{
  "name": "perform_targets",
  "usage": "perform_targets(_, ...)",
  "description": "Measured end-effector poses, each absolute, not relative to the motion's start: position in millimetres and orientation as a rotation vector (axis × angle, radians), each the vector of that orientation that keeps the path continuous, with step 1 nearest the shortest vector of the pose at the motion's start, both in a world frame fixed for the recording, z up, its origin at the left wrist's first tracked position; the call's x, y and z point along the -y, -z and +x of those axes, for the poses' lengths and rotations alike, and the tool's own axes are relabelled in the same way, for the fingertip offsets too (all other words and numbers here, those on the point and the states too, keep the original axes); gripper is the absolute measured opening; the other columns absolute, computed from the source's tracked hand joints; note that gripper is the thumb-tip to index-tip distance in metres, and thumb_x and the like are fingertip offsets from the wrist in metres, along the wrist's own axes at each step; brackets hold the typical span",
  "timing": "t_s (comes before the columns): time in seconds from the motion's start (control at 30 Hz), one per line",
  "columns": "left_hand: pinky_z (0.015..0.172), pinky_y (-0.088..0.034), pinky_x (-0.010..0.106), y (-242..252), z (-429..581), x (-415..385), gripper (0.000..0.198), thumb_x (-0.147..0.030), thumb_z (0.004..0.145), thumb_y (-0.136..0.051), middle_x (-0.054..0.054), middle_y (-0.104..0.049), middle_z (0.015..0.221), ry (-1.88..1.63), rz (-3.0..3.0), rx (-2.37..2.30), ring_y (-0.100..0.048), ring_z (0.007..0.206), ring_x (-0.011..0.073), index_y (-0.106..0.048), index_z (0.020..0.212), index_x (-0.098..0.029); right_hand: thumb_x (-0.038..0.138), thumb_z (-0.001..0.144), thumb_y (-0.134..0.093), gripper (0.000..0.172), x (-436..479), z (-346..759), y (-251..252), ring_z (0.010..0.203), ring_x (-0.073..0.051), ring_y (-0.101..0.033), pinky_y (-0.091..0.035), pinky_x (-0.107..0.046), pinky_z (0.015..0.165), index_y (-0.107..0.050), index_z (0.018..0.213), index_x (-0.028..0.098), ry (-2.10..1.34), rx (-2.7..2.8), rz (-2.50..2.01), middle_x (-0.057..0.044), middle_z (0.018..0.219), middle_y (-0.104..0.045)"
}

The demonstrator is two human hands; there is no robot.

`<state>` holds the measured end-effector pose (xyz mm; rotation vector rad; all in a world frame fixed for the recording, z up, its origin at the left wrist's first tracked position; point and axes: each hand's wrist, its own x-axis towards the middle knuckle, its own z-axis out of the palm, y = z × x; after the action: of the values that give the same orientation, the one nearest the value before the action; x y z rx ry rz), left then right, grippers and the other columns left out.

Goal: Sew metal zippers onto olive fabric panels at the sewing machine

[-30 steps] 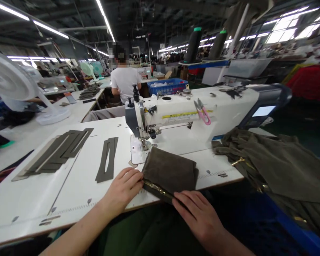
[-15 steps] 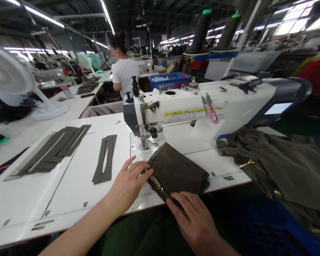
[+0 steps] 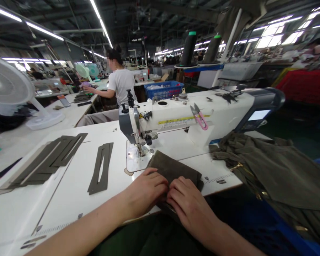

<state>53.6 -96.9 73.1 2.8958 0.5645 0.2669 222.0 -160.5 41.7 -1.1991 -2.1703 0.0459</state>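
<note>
Where half a second ago the two hands lay apart along the cloth's near edge, with a brass zip showing between them, they have now come together and cover that edge. The left hand point(image 3: 146, 190) and the right hand point(image 3: 188, 206) lie palm down side by side, knuckles touching. Their fingers are bent and close together, pressed onto the cloth point(image 3: 176, 168). Whether they pinch its edge cannot be told.

The cloth is a folded olive piece at the front edge of the table point(image 3: 69, 199). Part of it is under the hands, and the rest lies flat just beyond them. Its long axis slants from far left to near right. Its far left corner points at the presser foot point(image 3: 142, 151) and lies just beside it.

A loose olive heap point(image 3: 272, 167) lies to the right, near the cloth. To the left lie a slotted strip point(image 3: 100, 169) and, further off, a stack of strips point(image 3: 48, 160).

Behind the cloth stands the sewing machine point(image 3: 224, 106), with pink snips point(image 3: 200, 116) on its arm. Beyond it are a blue crate point(image 3: 164, 89), a fan point(image 3: 8, 85) and a co-worker point(image 3: 121, 83) at another table.
</note>
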Motion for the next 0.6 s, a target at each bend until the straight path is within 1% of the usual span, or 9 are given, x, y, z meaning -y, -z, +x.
perform_targets(0.07,0.082,-0.039,0.028,-76.5,58.4,100.2,0.01,-0.012,0.084,-0.05,0.0,-0.063,0.087,-0.245,2.836,-0.571,-0.056,0.081,0.0138,-0.058,0.084,-0.017,0.011,0.085,-0.044,0.02,155.2,232.9,-64.5,0.069,-0.016,-0.047,-0.037,-0.03,0.062,-0.055,0.069,0.017,-0.076,2.231,-1.116,-0.003,0.071,-0.053)
perform_targets(0.13,0.073,-0.04,0.027,-75.7,61.2,102.1,0.01,-0.014,0.084,-0.052,-0.001,-0.062,0.083,-0.222,2.81,-0.56,-0.056,0.078,0.0139,-0.06,0.081,-0.019,0.014,0.087,-0.043,0.018,153.3,246.3,-85.1,0.07,-0.016,-0.048,-0.038,-0.03,0.063,-0.055,0.073,0.017,-0.061,2.19,-1.105,-0.003,0.073,-0.053)
perform_targets(0.23,0.071,-0.039,0.027,-68.9,61.2,102.6,0.007,-0.025,0.083,-0.057,0.0,-0.061,0.088,-0.24,2.784,-0.548,-0.055,0.08,0.0148,-0.062,0.084,-0.021,0.018,0.089,-0.043,0.017,158.4,267.3,-96.7,0.07,-0.015,-0.051,-0.04,-0.029,0.064,-0.054,0.076,0.018,0.007,2.035,-1.197,-0.003,0.072,-0.054)
perform_targets(0.33,0.07,-0.039,0.027,-61.9,59.7,102.4,0.006,-0.025,0.082,-0.058,0.001,-0.06,0.093,-0.278,2.815,-0.519,-0.054,0.082,0.015,-0.062,0.084,-0.021,0.022,0.088,-0.044,0.017,171.6,283.9,-79.4,0.065,-0.014,-0.053,-0.043,-0.026,0.061,-0.053,0.074,0.02,0.011,1.956,-1.328,-0.001,0.068,-0.055)
perform_targets(0.37,0.069,-0.039,0.027,-60.5,59.5,102.3,0.005,-0.023,0.082,-0.058,0.001,-0.06,0.093,-0.29,2.831,-0.506,-0.054,0.082,0.015,-0.062,0.081,-0.021,0.023,0.088,-0.044,0.018,176.7,287.7,-69.3,0.063,-0.013,-0.054,-0.044,-0.025,0.059,-0.054,0.073,0.02,-0.008,1.949,-1.364,-0.001,0.067,-0.055)
perform_targets(0.43,0.069,-0.038,0.026,-59.3,60.1,101.9,0.01,-0.016,0.082,-0.056,0.0,-0.06,0.089,-0.317,2.832,-0.498,-0.054,0.08,0.0138,-0.061,0.076,-0.021,0.021,0.088,-0.043,0.019,186.3,292.9,-48.1,0.062,-0.013,-0.056,-0.046,-0.024,0.057,-0.055,0.073,0.021,-0.083,1.961,-1.412,-0.001,0.068,-0.057)
perform_targets(0.5,0.069,-0.039,0.025,-59.6,60.9,101.3,0.012,-0.013,0.081,-0.056,-0.002,-0.06,0.086,-0.338,2.807,-0.501,-0.053,0.079,0.0125,-0.061,0.074,-0.021,0.016,0.087,-0.041,0.019,193.5,295.4,-30.4,0.066,-0.014,-0.058,-0.049,-0.024,0.06,-0.058,0.08,0.021,-0.172,1.998,-1.417,-0.002,0.073,-0.059)
perform_targets(0.6,0.07,-0.039,0.026,-59.8,61.2,100.5,0.007,-0.016,0.08,-0.059,-0.001,-0.06,0.089,-0.345,2.826,-0.481,-0.053,0.081,0.0137,-0.061,0.079,-0.022,0.009,0.083,-0.039,0.025,199.1,295.9,-16.5,0.075,-0.016,-0.059,-0.05,-0.026,0.065,-0.059,0.089,0.021,-0.211,2.056,-1.402,-0.005,0.083,-0.06)
